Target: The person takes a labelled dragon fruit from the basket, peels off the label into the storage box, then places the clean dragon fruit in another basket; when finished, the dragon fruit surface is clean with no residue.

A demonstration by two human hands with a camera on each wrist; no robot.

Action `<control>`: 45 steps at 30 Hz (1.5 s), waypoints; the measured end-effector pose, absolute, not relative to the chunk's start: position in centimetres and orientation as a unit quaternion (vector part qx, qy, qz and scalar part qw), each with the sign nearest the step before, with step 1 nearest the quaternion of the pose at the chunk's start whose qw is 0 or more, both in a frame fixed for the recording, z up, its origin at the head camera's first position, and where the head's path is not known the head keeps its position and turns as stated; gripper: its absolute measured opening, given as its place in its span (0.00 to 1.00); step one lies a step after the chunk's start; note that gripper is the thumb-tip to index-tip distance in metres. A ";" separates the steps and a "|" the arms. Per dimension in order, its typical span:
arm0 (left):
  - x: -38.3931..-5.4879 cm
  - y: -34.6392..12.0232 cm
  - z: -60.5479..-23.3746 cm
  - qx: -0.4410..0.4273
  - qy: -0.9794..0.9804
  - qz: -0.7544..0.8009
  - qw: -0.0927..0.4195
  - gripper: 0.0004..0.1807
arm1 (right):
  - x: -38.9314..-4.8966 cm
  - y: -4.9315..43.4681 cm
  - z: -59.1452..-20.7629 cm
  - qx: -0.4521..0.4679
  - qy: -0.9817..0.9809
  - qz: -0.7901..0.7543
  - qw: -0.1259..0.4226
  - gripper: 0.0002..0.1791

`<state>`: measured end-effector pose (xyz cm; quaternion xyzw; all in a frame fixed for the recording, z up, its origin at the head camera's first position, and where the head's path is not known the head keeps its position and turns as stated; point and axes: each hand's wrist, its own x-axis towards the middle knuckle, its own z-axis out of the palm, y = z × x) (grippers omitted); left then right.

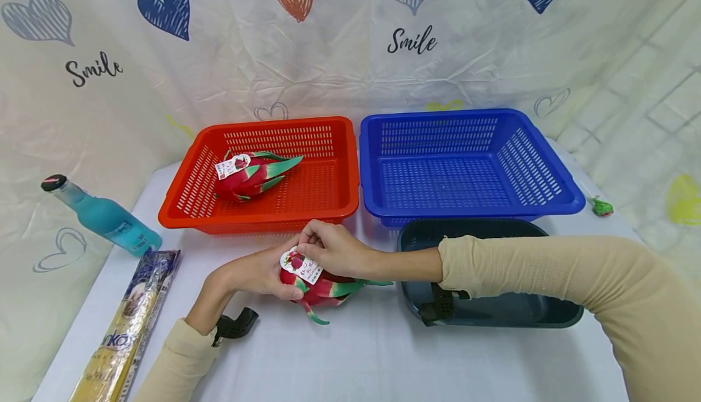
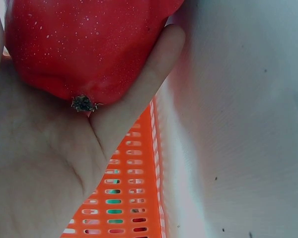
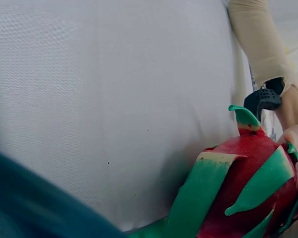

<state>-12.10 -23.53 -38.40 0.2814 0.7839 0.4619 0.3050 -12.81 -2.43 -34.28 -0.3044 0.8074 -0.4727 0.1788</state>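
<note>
A red dragon fruit (image 1: pixel 323 292) with green-tipped scales lies on its side on the white table, in front of the red basket. My left hand (image 1: pixel 254 273) grips its left end, and in the left wrist view the dark stem scar (image 2: pixel 84 103) faces the palm. On top of the fruit is a white label (image 1: pixel 308 269) with a fruit picture. My right hand (image 1: pixel 342 253) reaches across from the right, thumb and fingers curled and pinching the label's upper edge. In the right wrist view the scaly end of the dragon fruit (image 3: pixel 248 188) shows, but the right fingers are out of sight.
The red basket (image 1: pixel 257 222) holds another labelled dragon fruit (image 1: pixel 254 177). Beside it stands a blue basket (image 1: pixel 471 212), with a dark bin (image 1: pixel 493 317) under the right forearm. A blue bottle (image 1: pixel 115 222), a long yellow pack (image 1: pixel 123 341) and a small green item (image 1: pixel 602 207) lie near the edges.
</note>
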 end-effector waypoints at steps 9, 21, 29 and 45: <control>-12.1 -23.5 -38.5 0.285 0.781 0.465 0.305 0.50 | -12.8 -2.4 -34.3 -0.301 0.807 -0.475 0.181 0.03; -12.1 -23.6 -38.5 0.283 0.783 0.464 0.303 0.49 | -12.8 -2.4 -34.3 -0.305 0.805 -0.477 0.181 0.04; -12.1 -23.5 -38.5 0.280 0.783 0.464 0.306 0.51 | -12.8 -2.4 -34.4 -0.300 0.806 -0.477 0.180 0.03; -12.2 -23.6 -38.7 0.285 0.783 0.462 0.304 0.50 | -12.8 -2.4 -34.4 -0.299 0.806 -0.479 0.179 0.03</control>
